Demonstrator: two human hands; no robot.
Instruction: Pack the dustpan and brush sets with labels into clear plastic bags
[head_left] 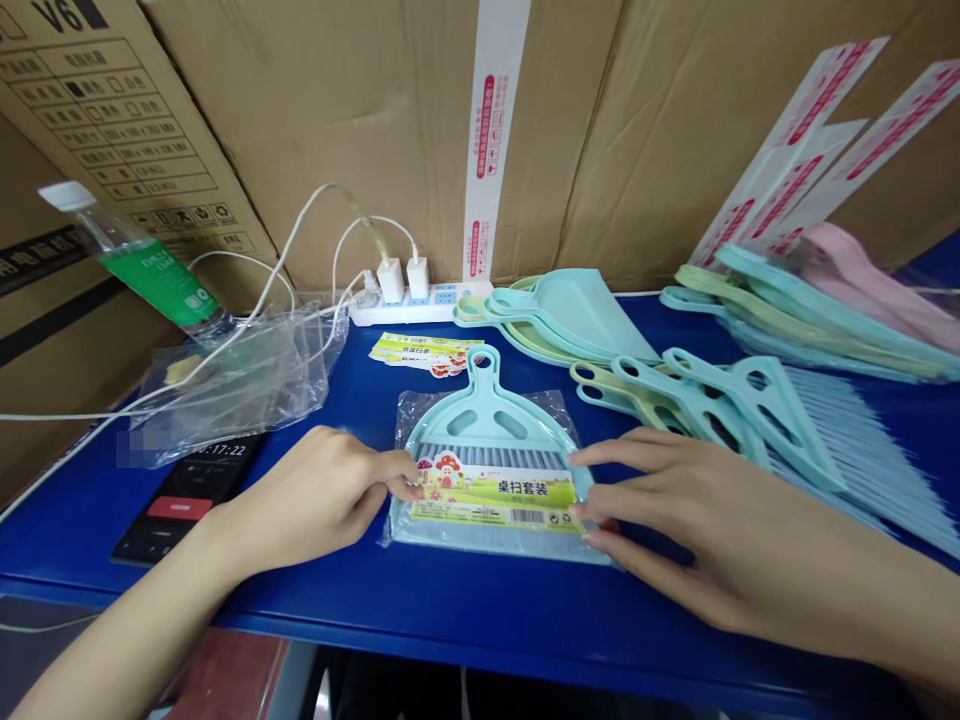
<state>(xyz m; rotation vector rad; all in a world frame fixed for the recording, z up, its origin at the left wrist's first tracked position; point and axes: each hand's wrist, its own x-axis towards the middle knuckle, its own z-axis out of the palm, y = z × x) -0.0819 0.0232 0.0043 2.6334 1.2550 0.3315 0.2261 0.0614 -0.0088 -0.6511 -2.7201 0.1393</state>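
A light-blue dustpan and brush set (495,410) lies flat in a clear plastic bag on the blue table, its handle pointing away from me. A yellow-green label card (495,495) with mushroom pictures lies across its lower half; I cannot tell if the card is inside the bag or on it. My left hand (337,495) is closed, finger and thumb at the left edge of the packed set by the card. From the right, my right hand (675,510) reaches over with fingers apart, their tips touching the packed set's right edge.
Loose brushes (757,410), stacked dustpans (585,310) and bagged sets (825,300) lie to the right. Behind are more label cards (427,352) and a power strip (420,305). Plastic bags (247,380), a phone (187,500), a bottle (150,265) and white cables sit left. Cardboard boxes (360,110) stand behind.
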